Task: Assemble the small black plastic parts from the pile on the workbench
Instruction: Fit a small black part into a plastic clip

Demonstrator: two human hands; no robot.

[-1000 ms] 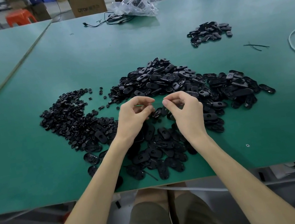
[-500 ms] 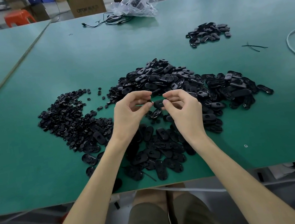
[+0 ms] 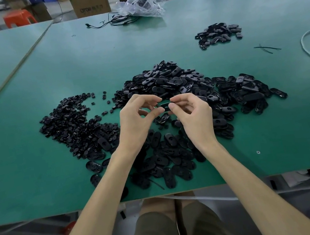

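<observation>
Pinching a glossy black oval part [image 3: 165, 106] by its ends, my left hand [image 3: 137, 121] and right hand [image 3: 193, 113] hover above the pile [image 3: 166, 82] of smooth oval shells. Small round pieces [image 3: 69, 125] lie left of my left hand. Beneath is a matte green bench [image 3: 27, 179], with orange stools [image 3: 18, 18] beyond.

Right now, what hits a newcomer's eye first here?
The sprawling heap of black oval parts in the middle of the green workbench, with the left hand and right hand raised over it, pinching one small black part between them. Next, the spread of smaller round black pieces to its left and a small separate pile at the far right.
</observation>
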